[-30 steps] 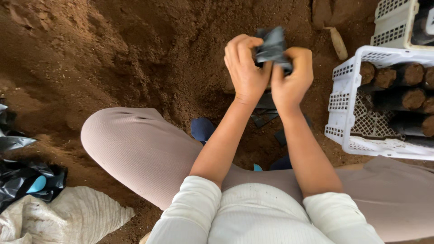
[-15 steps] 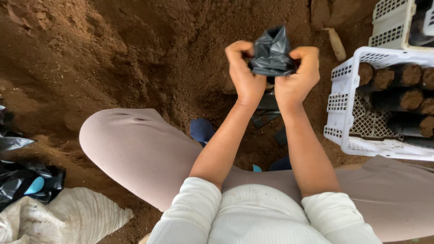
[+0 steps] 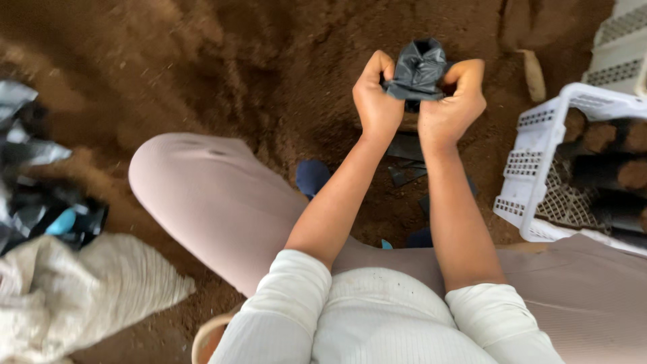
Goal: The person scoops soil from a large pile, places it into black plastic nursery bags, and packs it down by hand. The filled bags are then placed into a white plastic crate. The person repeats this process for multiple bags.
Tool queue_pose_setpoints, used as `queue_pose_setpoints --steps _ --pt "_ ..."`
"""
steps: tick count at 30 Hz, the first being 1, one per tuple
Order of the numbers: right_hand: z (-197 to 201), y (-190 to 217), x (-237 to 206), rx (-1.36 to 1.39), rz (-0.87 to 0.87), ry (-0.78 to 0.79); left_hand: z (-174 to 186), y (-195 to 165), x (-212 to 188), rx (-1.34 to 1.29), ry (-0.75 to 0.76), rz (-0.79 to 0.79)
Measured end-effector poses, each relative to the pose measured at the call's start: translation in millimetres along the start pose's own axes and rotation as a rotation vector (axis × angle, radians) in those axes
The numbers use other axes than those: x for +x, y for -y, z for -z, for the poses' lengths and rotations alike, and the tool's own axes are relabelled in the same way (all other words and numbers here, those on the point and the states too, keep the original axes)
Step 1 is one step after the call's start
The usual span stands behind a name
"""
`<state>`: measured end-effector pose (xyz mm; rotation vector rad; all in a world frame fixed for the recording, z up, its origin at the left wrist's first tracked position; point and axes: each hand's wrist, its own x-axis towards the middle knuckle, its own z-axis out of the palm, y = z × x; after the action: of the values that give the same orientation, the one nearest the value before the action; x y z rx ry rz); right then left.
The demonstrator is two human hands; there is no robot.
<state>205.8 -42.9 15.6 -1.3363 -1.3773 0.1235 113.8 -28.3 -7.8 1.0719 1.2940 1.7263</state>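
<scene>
A small crumpled black plastic bag [image 3: 418,67] is held up between both hands, its mouth pointing away from me. My left hand [image 3: 375,101] pinches its left edge and my right hand [image 3: 453,102] pinches its right edge, fingers curled shut on the plastic. Both hands hover above a mound of loose brown soil [image 3: 256,61]. More flat black bags [image 3: 408,158] lie on the soil just below the hands.
A white plastic crate [image 3: 532,178] at the right holds several soil-filled black bags lying on their sides. A pale cloth sack [image 3: 81,296] and dark plastic sheets [image 3: 40,202] lie at the left. My bent knee in beige trousers [image 3: 202,195] fills the middle.
The bag has been pulled open from a tight bunch into a wider, puffed shape. Both hands stay raised above the soil.
</scene>
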Motion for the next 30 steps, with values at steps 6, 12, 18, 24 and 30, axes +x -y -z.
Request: queue_pose_setpoints --steps 6,12,18,24,30 --pt "-24.0 14.1 -14.7 0.120 -0.012 0.090 25.6 -9.0 4.7 -0.086 -0.152 0.066" --pt "-43.8 21.9 -20.2 0.046 0.041 0.174 63.5 -16.0 9.7 0.185 -0.234 0.176" --pt "-46.0 47.4 -4.5 0.059 0.080 0.340 100.6 -27.3 28.6 0.559 -0.194 0.095" --pt "-50.6 75.8 11.7 -0.133 -0.223 0.760 143.3 -61.5 14.1 1.190 0.070 -0.573" --pt "-44.7 92.0 17.1 0.534 -0.355 1.194 180.0 -92.2 33.6 1.180 0.216 -0.647"
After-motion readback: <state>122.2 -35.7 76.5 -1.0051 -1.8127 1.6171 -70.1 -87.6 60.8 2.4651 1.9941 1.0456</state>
